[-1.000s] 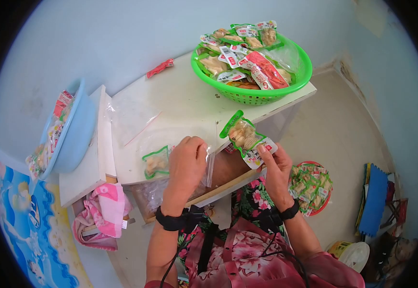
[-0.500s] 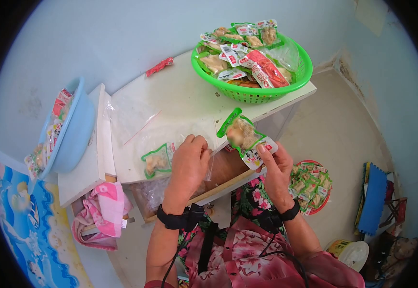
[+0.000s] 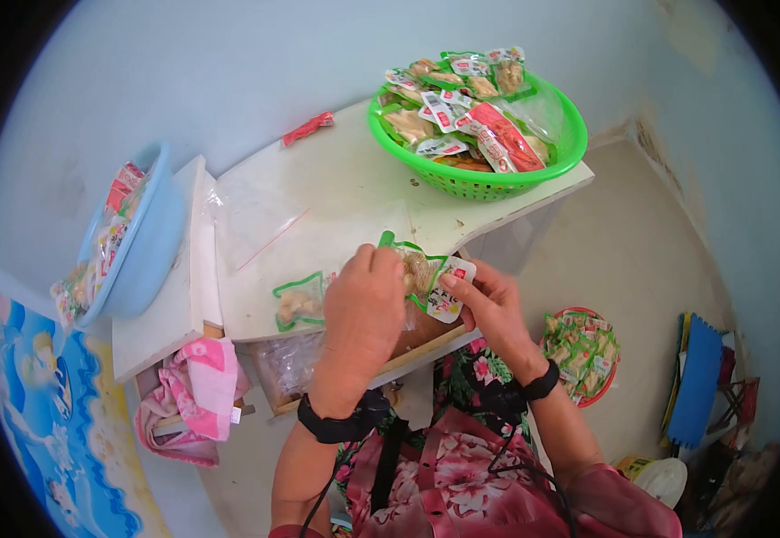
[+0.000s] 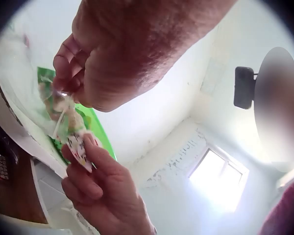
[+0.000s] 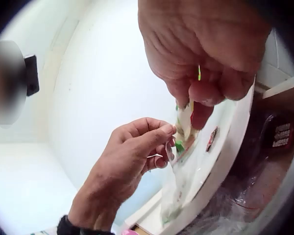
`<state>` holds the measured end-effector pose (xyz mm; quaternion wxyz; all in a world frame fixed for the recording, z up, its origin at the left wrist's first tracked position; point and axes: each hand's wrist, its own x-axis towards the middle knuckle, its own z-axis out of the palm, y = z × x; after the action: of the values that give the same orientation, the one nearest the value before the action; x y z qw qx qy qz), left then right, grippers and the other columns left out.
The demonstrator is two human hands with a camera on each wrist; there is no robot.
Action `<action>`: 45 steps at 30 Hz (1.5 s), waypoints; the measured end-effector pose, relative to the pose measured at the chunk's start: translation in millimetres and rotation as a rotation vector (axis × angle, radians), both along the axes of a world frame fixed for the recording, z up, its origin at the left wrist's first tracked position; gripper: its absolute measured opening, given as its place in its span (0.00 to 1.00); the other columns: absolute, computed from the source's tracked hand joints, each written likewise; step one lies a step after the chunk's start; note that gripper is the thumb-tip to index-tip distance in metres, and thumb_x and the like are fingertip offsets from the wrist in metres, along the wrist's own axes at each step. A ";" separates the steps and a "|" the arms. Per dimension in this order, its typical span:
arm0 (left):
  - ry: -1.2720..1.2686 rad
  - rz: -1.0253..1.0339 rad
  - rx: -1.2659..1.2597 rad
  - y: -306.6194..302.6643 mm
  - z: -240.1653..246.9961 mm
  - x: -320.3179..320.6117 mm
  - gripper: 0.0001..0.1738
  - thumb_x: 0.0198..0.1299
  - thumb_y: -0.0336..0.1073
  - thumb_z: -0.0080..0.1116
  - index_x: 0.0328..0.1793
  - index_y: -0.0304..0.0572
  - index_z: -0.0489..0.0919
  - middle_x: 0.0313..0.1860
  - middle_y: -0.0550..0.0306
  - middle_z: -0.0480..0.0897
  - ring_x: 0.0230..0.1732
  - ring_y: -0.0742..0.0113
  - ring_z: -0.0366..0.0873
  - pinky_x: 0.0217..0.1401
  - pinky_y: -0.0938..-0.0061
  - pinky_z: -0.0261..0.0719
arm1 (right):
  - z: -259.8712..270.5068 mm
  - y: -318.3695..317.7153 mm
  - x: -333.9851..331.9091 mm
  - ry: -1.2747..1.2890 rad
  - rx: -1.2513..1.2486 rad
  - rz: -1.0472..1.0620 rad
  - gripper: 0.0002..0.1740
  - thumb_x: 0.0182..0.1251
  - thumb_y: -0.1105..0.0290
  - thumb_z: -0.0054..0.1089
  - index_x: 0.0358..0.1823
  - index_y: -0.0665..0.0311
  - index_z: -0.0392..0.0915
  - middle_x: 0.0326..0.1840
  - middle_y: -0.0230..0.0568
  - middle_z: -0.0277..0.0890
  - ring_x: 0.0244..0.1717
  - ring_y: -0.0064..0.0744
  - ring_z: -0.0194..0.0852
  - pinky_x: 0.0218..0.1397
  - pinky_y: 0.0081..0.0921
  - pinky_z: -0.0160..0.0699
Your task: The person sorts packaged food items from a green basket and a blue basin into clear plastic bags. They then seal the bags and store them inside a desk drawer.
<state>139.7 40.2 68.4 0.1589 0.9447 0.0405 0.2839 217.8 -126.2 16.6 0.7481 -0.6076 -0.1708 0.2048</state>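
My right hand (image 3: 493,309) pinches the white printed end of a small green-edged snack packet (image 3: 419,273) with pale food behind its clear front. The packet's other end is right at my left hand (image 3: 365,305), whose fingers hide part of it in the head view. Between thumb and fingers, my left hand grips the edge of a clear plastic bag (image 5: 174,191), which hangs down over the tabletop in the right wrist view. Left of that hand, another green-edged packet (image 3: 299,303) lies at the table's front edge, overlapped by clear film.
A green basket (image 3: 475,186) heaped with packets stands at the table's back right. Near the wall lies a red packet (image 3: 307,128). A blue basin (image 3: 152,260) tilts at the left. Below the tabletop, an open drawer (image 3: 287,363) holds clear plastic. A red-rimmed basket (image 3: 610,381) sits on the floor.
My right hand has brought the snack packet left, up against my left hand. My left hand has shifted slightly right and still grips the bag's edge.
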 end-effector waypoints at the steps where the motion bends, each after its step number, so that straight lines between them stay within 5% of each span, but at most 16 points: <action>1: 0.009 -0.010 0.019 -3.5 2.3 0.4 0.03 0.70 0.29 0.58 0.46 0.39 0.78 0.39 0.46 0.79 0.40 0.44 0.82 0.39 0.56 0.80 | 7.1 1.9 5.5 0.005 -0.013 0.046 0.12 0.80 0.64 0.64 0.44 0.67 0.84 0.25 0.23 0.74 0.17 0.10 0.61 0.19 0.16 0.54; 9: -0.104 -0.110 0.040 -17.5 19.8 10.3 0.06 0.60 0.26 0.58 0.42 0.38 0.74 0.38 0.48 0.76 0.42 0.47 0.80 0.41 0.55 0.80 | 28.5 34.2 33.0 -0.044 -0.068 0.298 0.10 0.82 0.67 0.59 0.43 0.66 0.83 0.24 0.20 0.71 0.19 0.09 0.61 0.20 0.15 0.55; 12: -0.051 -0.105 0.061 -13.2 27.6 14.2 0.09 0.57 0.26 0.60 0.43 0.38 0.75 0.39 0.49 0.76 0.43 0.48 0.81 0.42 0.57 0.81 | 15.1 50.0 38.8 -0.228 -0.118 0.280 0.08 0.80 0.69 0.58 0.46 0.66 0.83 0.28 0.25 0.76 0.28 0.16 0.74 0.28 0.20 0.71; 14: -0.087 -0.104 0.062 -11.8 25.1 18.7 0.09 0.56 0.26 0.60 0.43 0.38 0.76 0.40 0.48 0.77 0.43 0.48 0.81 0.42 0.58 0.81 | -2.8 54.4 49.9 -0.463 -0.177 0.275 0.13 0.77 0.72 0.62 0.58 0.67 0.76 0.47 0.33 0.78 0.45 0.27 0.77 0.44 0.26 0.77; 16: -0.105 -0.106 0.057 -11.8 24.8 23.0 0.10 0.55 0.25 0.60 0.43 0.37 0.76 0.40 0.48 0.77 0.44 0.48 0.81 0.42 0.59 0.81 | -20.7 66.3 54.2 -0.540 -0.113 0.199 0.15 0.75 0.73 0.63 0.59 0.67 0.76 0.52 0.38 0.81 0.52 0.32 0.80 0.52 0.29 0.81; 18: -0.103 -0.116 0.043 -13.1 24.8 25.4 0.10 0.54 0.25 0.61 0.42 0.36 0.75 0.41 0.48 0.77 0.44 0.49 0.81 0.42 0.59 0.81 | -32.8 81.7 50.4 -0.446 0.066 0.052 0.08 0.74 0.73 0.62 0.49 0.68 0.84 0.41 0.40 0.85 0.51 0.31 0.83 0.51 0.29 0.83; 39: -0.345 -0.248 -0.080 22.3 -2.1 40.8 0.05 0.62 0.27 0.58 0.39 0.35 0.73 0.38 0.47 0.74 0.42 0.47 0.78 0.44 0.57 0.78 | -33.2 117.6 66.7 -0.613 -0.040 0.213 0.11 0.70 0.69 0.69 0.50 0.66 0.85 0.41 0.36 0.85 0.43 0.27 0.81 0.46 0.28 0.81; 45: -0.255 -0.281 -0.227 32.8 -17.2 31.2 0.06 0.67 0.29 0.57 0.48 0.37 0.77 0.43 0.47 0.77 0.47 0.47 0.80 0.49 0.55 0.79 | -53.6 126.4 72.8 -0.700 0.042 0.202 0.12 0.70 0.68 0.71 0.50 0.66 0.85 0.40 0.35 0.85 0.41 0.26 0.80 0.45 0.28 0.81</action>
<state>170.9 72.9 51.2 0.3062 0.8736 -0.0802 0.3696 290.6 0.3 -37.0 0.6328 -0.6053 -0.4799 0.0536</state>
